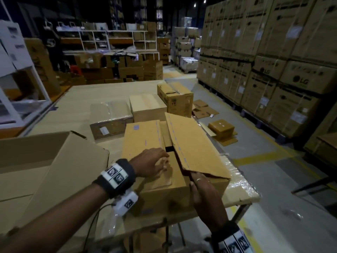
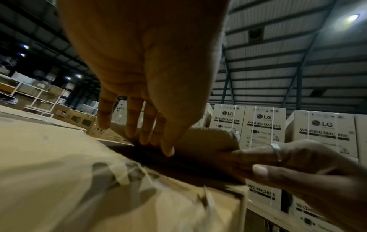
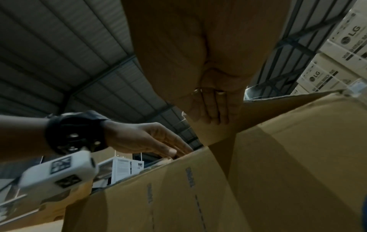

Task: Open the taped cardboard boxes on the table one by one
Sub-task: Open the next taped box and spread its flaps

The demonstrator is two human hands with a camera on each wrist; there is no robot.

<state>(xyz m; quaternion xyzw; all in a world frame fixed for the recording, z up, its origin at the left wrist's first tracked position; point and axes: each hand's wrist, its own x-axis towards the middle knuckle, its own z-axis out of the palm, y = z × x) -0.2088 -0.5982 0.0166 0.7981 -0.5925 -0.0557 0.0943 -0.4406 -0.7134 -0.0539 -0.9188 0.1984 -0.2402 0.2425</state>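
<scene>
Lifting the right top flap (image 1: 193,143) of the nearest cardboard box (image 1: 164,190), the right hand (image 1: 206,194) had its fingers (image 3: 210,109) tucked under the flap's near corner with the thumb on the outside, so the hand was clamped on that flap, which stood tilted up above the box. The left hand (image 1: 147,163) lay on the box top with its fingers (image 2: 147,124) straight and spread, their tips at the dark gap between the two flaps, pressing the left flap (image 1: 140,137) down rather than gripping it. This box sat at the near right corner of the bench (image 1: 242,190), whose edge there was wrapped in clear film. Behind it on the bench stood three more boxes: a low one wrapped in clear film (image 1: 111,117) to the left, a plain closed one (image 1: 147,106) in the middle, and a printed one (image 1: 175,97) farthest back with its top partly torn. A large open carton (image 1: 45,167) lay on the bench to the left. Flattened cardboard pieces (image 1: 204,108) lay on the floor to the right, and stacked washing-machine cartons (image 1: 273,52) lined the aisle beyond.
</scene>
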